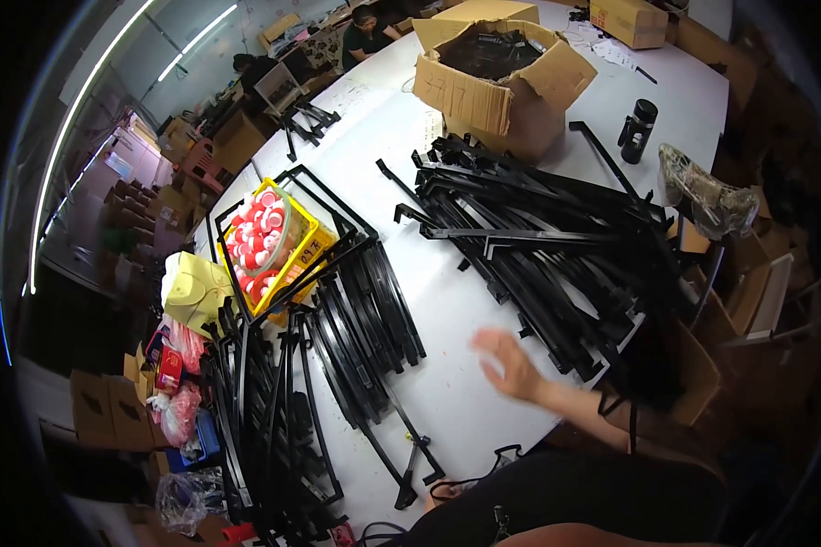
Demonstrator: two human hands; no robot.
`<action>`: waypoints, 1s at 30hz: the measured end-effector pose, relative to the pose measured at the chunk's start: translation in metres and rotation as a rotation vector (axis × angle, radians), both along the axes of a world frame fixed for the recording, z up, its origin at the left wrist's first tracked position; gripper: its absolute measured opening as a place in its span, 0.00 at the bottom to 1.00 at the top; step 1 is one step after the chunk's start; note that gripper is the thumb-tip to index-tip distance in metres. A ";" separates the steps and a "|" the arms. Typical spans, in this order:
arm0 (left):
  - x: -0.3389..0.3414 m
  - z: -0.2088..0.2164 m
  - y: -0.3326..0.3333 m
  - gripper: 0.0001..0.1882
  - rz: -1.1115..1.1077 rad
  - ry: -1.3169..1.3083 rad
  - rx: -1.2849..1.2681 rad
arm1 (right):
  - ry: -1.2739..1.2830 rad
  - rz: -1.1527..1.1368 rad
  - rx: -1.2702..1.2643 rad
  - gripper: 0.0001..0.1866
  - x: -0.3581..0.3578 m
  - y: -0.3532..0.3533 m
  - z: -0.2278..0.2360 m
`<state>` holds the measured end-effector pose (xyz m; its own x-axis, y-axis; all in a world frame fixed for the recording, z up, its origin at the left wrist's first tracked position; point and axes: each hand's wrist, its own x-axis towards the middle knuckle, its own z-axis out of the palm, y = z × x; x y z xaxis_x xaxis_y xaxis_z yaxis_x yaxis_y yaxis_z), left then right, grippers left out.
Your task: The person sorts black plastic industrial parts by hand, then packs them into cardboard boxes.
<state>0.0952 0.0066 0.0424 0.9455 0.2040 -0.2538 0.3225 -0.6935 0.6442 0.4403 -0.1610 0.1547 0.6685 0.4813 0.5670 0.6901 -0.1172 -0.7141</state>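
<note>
My right hand (509, 366) reaches over the white table, slightly blurred, with thumb and fingers apart and nothing in them. It is just left of the lower end of a big heap of black angled bars (538, 237). Only a small part of my left hand (442, 495) shows at the table's near edge, beside the ends of two black bars (401, 447) that meet near a small yellowish bit. Dark clothing hides its fingers. Rows of black bars (365, 310) lie left of my right hand, with another pile (265, 419) farther left.
A yellow crate (312, 251) holds a tub of red and white bottles (263, 228), with a black frame around it. An open cardboard box (465, 96) of black parts stands at the back. A black flask (638, 130) and a wrapped bundle (707, 196) are at the right.
</note>
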 end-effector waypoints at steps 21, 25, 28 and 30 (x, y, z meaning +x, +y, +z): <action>0.201 0.069 0.038 0.07 0.037 -0.086 -0.158 | -0.338 -0.866 -0.649 0.11 0.465 0.049 0.081; 0.240 0.063 0.049 0.07 -0.162 -0.114 -0.128 | -0.443 -0.856 -0.561 0.12 0.445 0.049 0.066; 0.276 0.061 0.052 0.08 -0.326 -0.184 -0.113 | -0.477 -0.818 -0.524 0.11 0.423 0.046 0.058; 0.302 0.076 0.048 0.08 -0.385 -0.214 -0.088 | -0.484 -0.803 -0.508 0.11 0.400 0.040 0.051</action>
